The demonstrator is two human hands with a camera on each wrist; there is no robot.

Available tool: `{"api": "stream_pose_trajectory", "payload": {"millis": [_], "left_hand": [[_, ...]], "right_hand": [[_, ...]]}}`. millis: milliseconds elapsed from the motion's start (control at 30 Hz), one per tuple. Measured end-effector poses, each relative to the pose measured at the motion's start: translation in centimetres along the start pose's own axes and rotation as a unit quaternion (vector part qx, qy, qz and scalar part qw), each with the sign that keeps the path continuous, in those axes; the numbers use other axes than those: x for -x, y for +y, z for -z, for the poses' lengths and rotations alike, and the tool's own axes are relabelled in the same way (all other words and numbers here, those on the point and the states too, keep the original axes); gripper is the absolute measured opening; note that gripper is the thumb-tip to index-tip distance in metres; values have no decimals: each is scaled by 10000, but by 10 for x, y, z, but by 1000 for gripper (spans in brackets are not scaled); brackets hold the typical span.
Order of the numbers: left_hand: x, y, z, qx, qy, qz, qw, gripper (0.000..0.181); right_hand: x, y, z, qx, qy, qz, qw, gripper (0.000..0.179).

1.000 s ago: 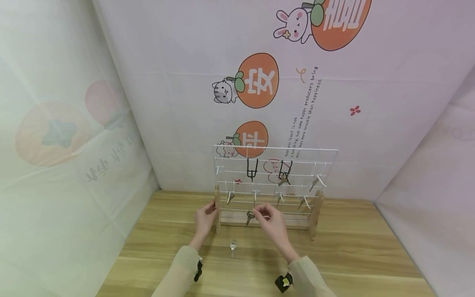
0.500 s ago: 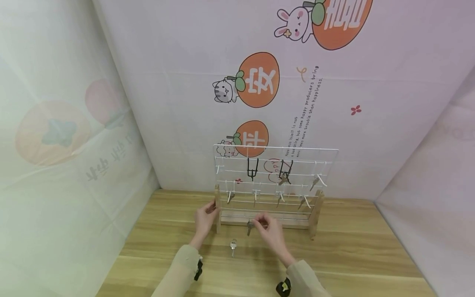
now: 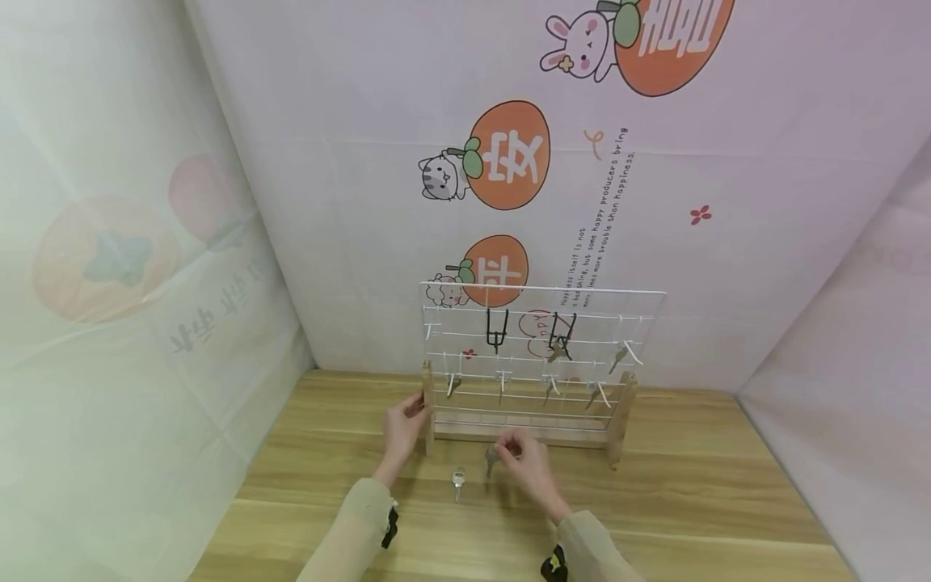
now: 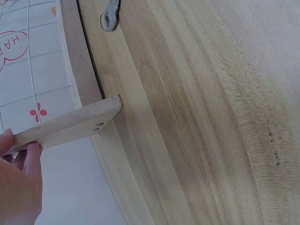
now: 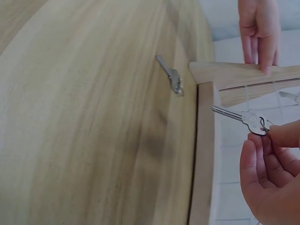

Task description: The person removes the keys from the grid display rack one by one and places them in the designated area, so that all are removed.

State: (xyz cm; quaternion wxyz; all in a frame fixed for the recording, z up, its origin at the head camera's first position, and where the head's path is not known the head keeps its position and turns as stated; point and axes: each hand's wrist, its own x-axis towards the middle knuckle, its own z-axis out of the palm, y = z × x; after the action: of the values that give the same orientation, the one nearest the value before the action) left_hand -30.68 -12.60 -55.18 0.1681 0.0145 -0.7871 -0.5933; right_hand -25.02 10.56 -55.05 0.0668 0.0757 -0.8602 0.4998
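Thumb and fingertips of my right hand [image 5: 274, 164] pinch a silver key [image 5: 243, 117] by its small ring, the blade pointing away from the hand. In the head view this right hand [image 3: 527, 462] is low in front of the rack, over the tabletop. My left hand [image 3: 402, 428] grips the left wooden upright [image 4: 70, 124] of the rack, thumb on one face and fingers on the other. A second silver key [image 3: 457, 481] with a ring lies flat on the table between the hands. The white wire rack [image 3: 541, 288] stands upright behind them.
Several keys hang on the rack's hooks, among them a key [image 3: 557, 349] on a black hook and a key [image 3: 618, 356] at the right. Another black hook [image 3: 496, 330] bears no key. Printed cloth [image 3: 364, 202] encloses the wooden table [image 3: 698, 485] at back and sides.
My right hand has come down and toward me from the rack's lower middle, carrying the key. The left hand keeps its grip on the upright, and the key on the table has not moved.
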Motion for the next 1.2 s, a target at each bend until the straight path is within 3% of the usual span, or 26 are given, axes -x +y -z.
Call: {"api": "stream_pose_trajectory", "payload": {"millis": [400, 833, 1200], "left_hand": [[-1, 0, 0, 19, -53, 49, 10000, 35], [-2, -2, 0, 47, -43, 58, 10000, 36], [-2, -4, 0, -26, -36, 73, 10000, 35]], "right_hand": [[-5, 13, -13, 286, -275, 25, 9992, 7], [-6, 25, -24, 211, -816, -104, 9964, 4], [-10, 35, -34, 285, -972, -54, 9948, 4]]}}
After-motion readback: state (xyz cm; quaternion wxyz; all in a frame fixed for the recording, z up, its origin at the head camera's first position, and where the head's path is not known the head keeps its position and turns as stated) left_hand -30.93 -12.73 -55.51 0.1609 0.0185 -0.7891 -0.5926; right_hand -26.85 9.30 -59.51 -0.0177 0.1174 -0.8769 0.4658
